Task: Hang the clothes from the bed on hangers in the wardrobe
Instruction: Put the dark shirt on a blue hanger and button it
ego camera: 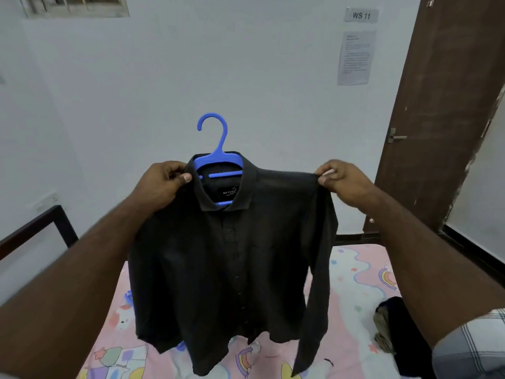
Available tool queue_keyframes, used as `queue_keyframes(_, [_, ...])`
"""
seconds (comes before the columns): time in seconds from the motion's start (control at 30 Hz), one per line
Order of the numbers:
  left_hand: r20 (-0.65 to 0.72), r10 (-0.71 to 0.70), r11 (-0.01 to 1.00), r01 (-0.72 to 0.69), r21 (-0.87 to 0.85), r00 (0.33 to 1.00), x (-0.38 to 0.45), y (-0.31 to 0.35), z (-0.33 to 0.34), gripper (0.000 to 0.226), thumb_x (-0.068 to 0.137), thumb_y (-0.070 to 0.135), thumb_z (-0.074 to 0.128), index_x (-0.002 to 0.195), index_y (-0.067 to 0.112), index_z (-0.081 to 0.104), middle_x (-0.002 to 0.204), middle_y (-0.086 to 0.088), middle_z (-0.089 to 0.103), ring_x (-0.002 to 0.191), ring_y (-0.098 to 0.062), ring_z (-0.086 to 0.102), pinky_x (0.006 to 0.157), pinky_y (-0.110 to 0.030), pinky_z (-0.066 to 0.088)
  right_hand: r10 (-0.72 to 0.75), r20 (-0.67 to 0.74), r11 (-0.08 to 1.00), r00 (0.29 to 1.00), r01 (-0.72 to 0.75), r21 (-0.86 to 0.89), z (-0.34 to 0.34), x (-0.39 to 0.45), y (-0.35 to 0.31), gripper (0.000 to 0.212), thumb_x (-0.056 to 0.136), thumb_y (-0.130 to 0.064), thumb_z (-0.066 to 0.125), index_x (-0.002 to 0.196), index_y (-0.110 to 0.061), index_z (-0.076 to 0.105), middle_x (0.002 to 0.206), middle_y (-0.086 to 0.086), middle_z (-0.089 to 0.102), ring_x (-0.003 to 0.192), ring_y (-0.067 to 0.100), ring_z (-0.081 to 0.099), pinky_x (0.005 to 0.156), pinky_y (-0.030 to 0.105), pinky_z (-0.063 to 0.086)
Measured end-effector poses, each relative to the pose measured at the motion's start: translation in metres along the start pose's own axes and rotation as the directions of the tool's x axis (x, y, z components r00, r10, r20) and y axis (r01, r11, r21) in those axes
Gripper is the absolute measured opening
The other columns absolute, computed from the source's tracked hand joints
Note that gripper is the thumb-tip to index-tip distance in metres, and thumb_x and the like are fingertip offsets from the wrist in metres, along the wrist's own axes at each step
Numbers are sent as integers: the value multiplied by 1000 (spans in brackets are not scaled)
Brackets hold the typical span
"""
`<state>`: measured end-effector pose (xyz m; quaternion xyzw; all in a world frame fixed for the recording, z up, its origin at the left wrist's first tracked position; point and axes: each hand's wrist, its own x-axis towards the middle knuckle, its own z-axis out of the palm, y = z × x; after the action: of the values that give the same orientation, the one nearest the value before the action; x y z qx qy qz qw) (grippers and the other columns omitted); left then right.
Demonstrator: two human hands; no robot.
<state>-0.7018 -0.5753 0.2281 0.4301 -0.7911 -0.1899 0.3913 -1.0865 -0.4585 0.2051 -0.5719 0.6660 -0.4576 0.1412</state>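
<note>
A black shirt (232, 263) hangs on a blue hanger (217, 162), held up in the air in front of the person and above the bed (355, 272). The hanger's hook stands upright above the collar, and its blue bars show inside the open neck, where a small label sits.

The left hand (161, 184) grips the shirt at its shoulder, just beside the collar, with the fingers (175, 170) curled round the cloth and the thumb pressed on the front. The right hand (338, 179) pinches the other shoulder seam between its thumb and curled fingers. One sleeve hangs down on the right side, its end reaching low toward the bed.

The bed has a pink sheet with rainbow and cloud prints. A dark pile of clothes (390, 326) lies on it near the right edge, and something blue (128, 296), perhaps another hanger, peeks out from behind the shirt on the left. Behind stand a pale wall with a paper notice (355, 57), a sign reading "WS 11", and a brown door (437, 105) at the right.
</note>
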Motion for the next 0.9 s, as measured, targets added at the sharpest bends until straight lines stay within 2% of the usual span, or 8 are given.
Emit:
queue_keyframes(0.13, [-21, -15, 1000, 15, -26, 1000, -3, 4, 0, 16, 99, 13, 60, 109, 14, 72, 97, -1, 74, 81, -8, 66, 74, -16, 48, -29, 10, 989, 1000, 30, -143, 1, 3, -6, 22, 101, -14, 53, 101, -22, 73, 104, -3, 71, 101, 16, 64, 91, 31, 49])
queue_keyframes(0.27, [-35, -61, 997, 59, -55, 998, -2, 3, 3, 15, 98, 14, 61, 107, 14, 73, 93, 0, 74, 78, -6, 66, 70, -16, 48, -93, -35, 995, 995, 95, 43, 7, 0, -17, 26, 96, -31, 65, 120, -24, 70, 119, -10, 69, 112, 7, 63, 102, 28, 46])
queue_keyframes(0.37, [-40, -77, 995, 74, -61, 996, -3, 3, 3, 15, 98, 15, 61, 107, 14, 73, 90, 2, 74, 76, -6, 65, 68, -16, 47, -81, 144, 995, 986, 88, -38, 15, -2, -14, 44, 83, -27, 80, 126, -23, 68, 118, -10, 70, 111, 6, 64, 102, 26, 47])
queue_keyframes(0.5, [-41, -72, 994, 68, -86, 997, -1, 2, -1, 11, 98, 15, 61, 102, 19, 71, 87, 8, 72, 69, 4, 64, 61, -8, 45, -89, -11, 992, 996, 88, -93, 15, 1, -11, 28, 87, -11, 75, 112, -21, 75, 99, -6, 74, 98, 12, 69, 83, 16, 50])
queue_keyframes(0.57, [-52, -57, 990, 50, -129, 997, 0, 4, 0, 12, 98, 13, 61, 100, 20, 71, 86, 9, 72, 64, 9, 64, 59, -3, 44, -114, -80, 993, 990, 112, -26, 11, 5, -13, 25, 88, -10, 74, 109, -24, 75, 100, -5, 74, 98, 11, 69, 86, 18, 50])
queue_keyframes(0.67, [-49, -60, 980, 49, -191, 997, 3, 7, 0, 11, 98, 13, 63, 101, 17, 73, 87, 6, 75, 67, 4, 66, 65, -10, 50, -119, 16, 987, 993, 116, 115, 11, 5, -15, 27, 90, -15, 73, 115, -25, 71, 110, -6, 73, 106, 10, 67, 97, 29, 51])
queue_keyframes(0.73, [-28, -58, 977, 51, -205, 998, 3, 8, 0, 11, 97, 15, 64, 102, 17, 74, 88, 4, 76, 75, -3, 70, 74, -19, 53, -120, 84, 976, 989, 102, 192, 14, 2, -15, 20, 94, -13, 68, 112, -20, 73, 107, -1, 74, 101, 14, 69, 95, 32, 53])
queue_keyframes(0.9, [59, -60, 964, 73, -256, 996, 0, 2, -9, 17, 93, 24, 71, 109, 22, 73, 96, 4, 77, 92, -12, 72, 88, -27, 54, -133, 59, 898, 989, 95, 430, 9, -2, -11, 13, 91, -7, 67, 99, -15, 74, 94, 6, 74, 89, 20, 67, 85, 33, 58])
